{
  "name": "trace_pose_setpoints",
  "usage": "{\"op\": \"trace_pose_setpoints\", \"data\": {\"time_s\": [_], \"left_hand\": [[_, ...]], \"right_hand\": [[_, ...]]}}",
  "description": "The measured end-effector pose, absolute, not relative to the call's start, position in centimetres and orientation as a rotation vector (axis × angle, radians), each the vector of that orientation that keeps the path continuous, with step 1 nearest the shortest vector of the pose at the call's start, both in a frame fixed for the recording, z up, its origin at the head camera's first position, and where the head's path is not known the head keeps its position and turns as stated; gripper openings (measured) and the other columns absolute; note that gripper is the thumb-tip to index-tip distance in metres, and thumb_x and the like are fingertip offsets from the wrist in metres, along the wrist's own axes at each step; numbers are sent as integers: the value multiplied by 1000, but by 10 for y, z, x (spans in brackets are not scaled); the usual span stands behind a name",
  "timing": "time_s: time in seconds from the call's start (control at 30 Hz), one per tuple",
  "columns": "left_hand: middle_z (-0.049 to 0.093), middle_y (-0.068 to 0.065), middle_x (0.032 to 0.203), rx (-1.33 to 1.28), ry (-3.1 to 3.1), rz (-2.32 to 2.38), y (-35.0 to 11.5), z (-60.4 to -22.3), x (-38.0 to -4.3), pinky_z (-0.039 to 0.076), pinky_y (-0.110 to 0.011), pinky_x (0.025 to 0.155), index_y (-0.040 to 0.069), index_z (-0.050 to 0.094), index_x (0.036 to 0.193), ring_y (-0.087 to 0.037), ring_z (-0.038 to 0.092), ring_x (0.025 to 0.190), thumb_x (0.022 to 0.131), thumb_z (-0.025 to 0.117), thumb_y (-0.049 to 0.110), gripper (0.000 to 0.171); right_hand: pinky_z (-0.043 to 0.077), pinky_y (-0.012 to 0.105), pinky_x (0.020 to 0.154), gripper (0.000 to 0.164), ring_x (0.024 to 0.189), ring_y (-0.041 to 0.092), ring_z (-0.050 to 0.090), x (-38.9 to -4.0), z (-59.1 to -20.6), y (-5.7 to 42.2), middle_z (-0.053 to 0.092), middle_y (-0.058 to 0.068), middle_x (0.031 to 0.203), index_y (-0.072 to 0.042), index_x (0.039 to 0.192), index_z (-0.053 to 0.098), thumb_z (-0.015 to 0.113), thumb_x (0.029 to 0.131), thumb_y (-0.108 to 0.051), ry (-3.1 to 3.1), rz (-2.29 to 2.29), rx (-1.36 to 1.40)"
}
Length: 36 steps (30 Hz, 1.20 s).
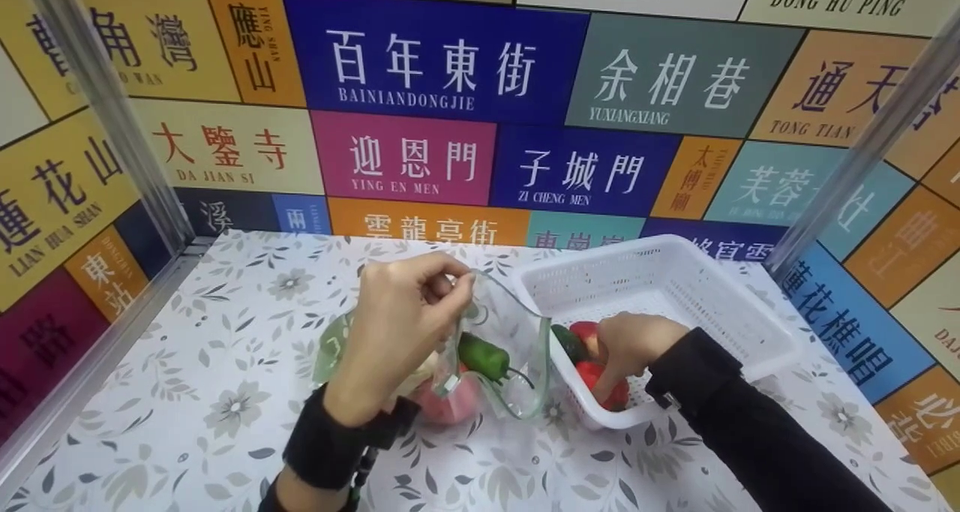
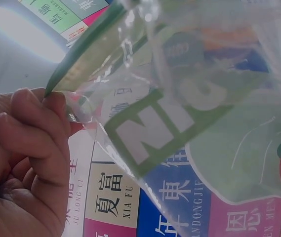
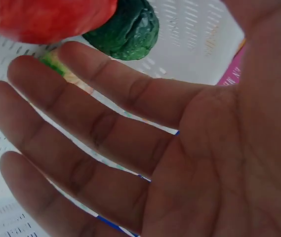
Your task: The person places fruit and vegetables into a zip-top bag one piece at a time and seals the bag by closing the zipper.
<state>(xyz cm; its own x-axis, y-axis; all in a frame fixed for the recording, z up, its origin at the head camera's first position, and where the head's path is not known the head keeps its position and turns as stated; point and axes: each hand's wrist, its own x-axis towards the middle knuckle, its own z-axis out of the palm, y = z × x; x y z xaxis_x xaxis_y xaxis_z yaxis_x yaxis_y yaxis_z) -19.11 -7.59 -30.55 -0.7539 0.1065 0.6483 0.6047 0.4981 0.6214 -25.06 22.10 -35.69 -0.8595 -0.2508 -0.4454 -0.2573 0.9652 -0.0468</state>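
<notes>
My left hand (image 1: 409, 332) pinches the green upper edge of a clear plastic bag (image 2: 155, 131) with green and white lettering, and the bag's mouth gapes toward the right. Through the plastic show a green pepper (image 1: 484, 358) and a reddish round item (image 1: 448, 401). Inside the white basket (image 1: 739, 324), my right hand (image 1: 637, 339) reaches down over a red vegetable or fruit (image 1: 613, 393). Its fingers are spread and nearly straight in the right wrist view. A dark green vegetable (image 3: 130, 32) and a red-yellow piece (image 1: 587, 337) lie close by, partly hidden by the hand.
A floral-patterned cloth (image 1: 232, 407) covers the table. Behind it rises a wall of colourful signs (image 1: 427, 61), with metal posts (image 1: 112, 114) at both sides. The basket's raised rim stands right beside the bag's mouth.
</notes>
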Motion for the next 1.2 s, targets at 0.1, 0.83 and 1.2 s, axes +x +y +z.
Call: {"op": "trace_pose_setpoints", "data": {"time_s": [0.1,0.83,1.2], "left_hand": [[62,10,59,-577,-2214,-1225,-76,-305,-191,47,-22,44,15,77,86,1,49,43,92,69,14,11],[63,9,61,-569,-2227,-1234,-76,-305,-190,49,-21,47,14,78,86,-2,52,47,91,69,12,10],[63,9,60,-566,-2236,-1274,-76,-305,-190,48,-22,42,13,78,87,0,50,41,91,69,12,10]], "right_hand": [[38,25,48,43,55,16,58,-254,-357,221,57,-3,56,-18,57,54,90,61,-42,2631,12,-341],[37,27,57,25,63,15,50,-264,-355,226,58,-2,67,-9,79,63,76,69,-28,2664,-82,-372],[46,27,63,37,66,12,58,-262,-351,255,66,0,73,-9,102,72,72,76,-35,2826,-427,-488]]}}
